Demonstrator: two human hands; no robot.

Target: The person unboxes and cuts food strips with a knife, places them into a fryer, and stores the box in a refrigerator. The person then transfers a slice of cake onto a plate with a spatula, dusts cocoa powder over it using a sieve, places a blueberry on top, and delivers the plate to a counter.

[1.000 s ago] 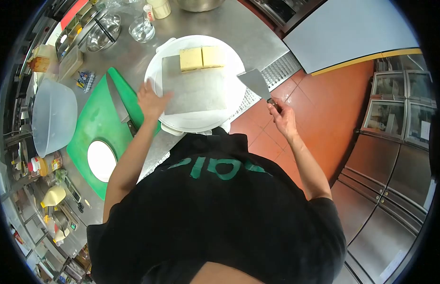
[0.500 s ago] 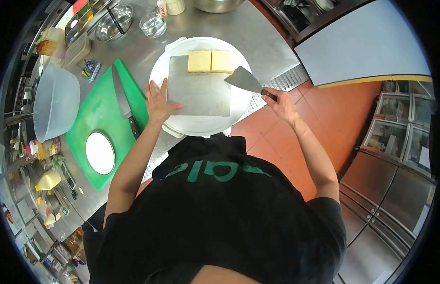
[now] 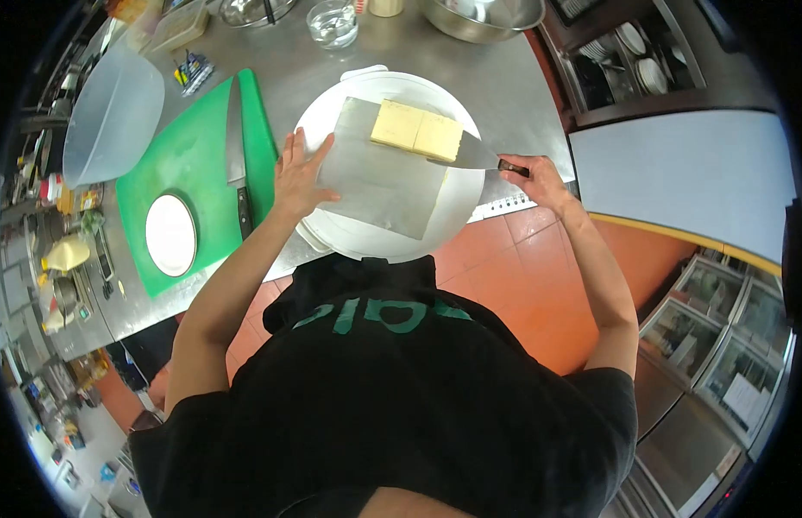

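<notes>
On the steel counter [image 3: 523,104], two yellow blocks [image 3: 396,125] are sitting on a metal sheet [image 3: 383,186] over a round white board [image 3: 463,192], the right hand [image 3: 543,181] is gripping a spatula [image 3: 477,153] with curled fingers, seemingly guiding its blade beside them, and the left hand [image 3: 301,183], fingers spread, is probably steadying the near-left edge.

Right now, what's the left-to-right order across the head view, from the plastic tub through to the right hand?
Plastic tub → white dish → knife → left hand → yellow blocks → spatula → right hand.
</notes>
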